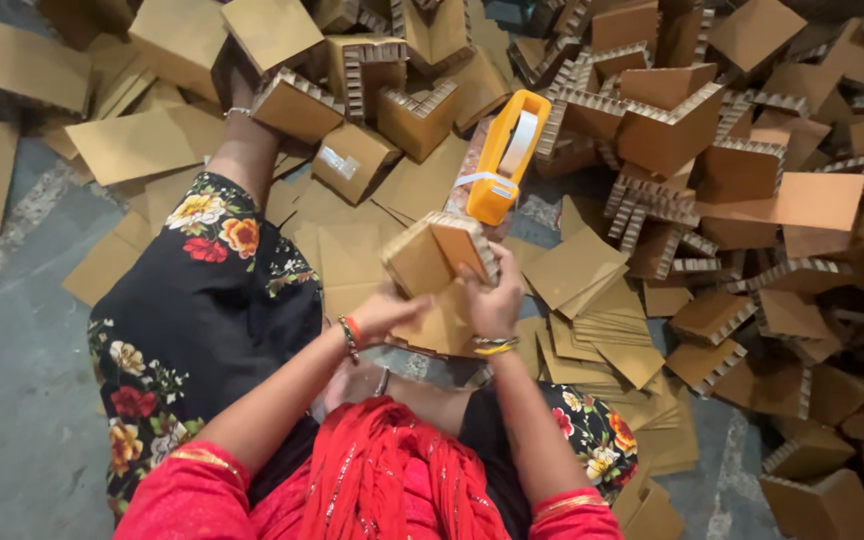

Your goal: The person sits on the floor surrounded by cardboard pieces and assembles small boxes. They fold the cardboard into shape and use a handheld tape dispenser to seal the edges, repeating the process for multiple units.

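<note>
Head view: a folded cardboard corner piece point(439, 258) is being held by both hands above the lap. The left hand point(384, 312) is closed on its lower edge & the right hand point(492, 295) is being wrapped round its right side. An orange tape dispenser point(505, 155) is lying just behind it. The grey concrete floor point(12, 380) is being covered w/ flat cardboard sheets point(132, 145) & piled corner pieces point(712, 130).

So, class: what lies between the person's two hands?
In the head view, a folded cardboard corner piece lies between the left hand and the right hand; both hold it above the lap.
</note>
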